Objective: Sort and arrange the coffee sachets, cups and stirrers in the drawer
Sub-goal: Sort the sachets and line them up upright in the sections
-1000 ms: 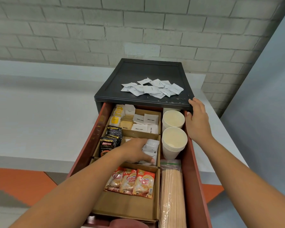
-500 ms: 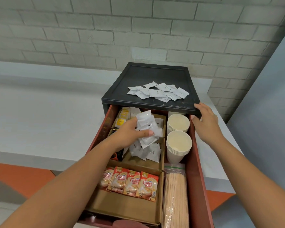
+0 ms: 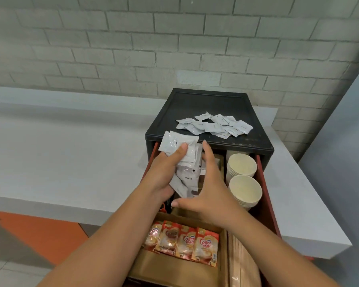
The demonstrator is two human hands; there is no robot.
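Two hands meet over the open drawer (image 3: 266,193): my left hand (image 3: 166,168) clutches a bunch of white sachets (image 3: 184,160), and my right hand (image 3: 209,193) rests straight-fingered against the bunch's right side. Right of them stand two cup stacks (image 3: 245,189); nearer me lie Coffee mate sachets (image 3: 184,243); beyond, loose sachets (image 3: 214,126) litter the cabinet top (image 3: 195,104)

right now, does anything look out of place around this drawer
Yes: a loose pile of white sachets lies scattered on top of the black cabinet, outside the drawer. The left hand grips another jumbled bunch of sachets above it.
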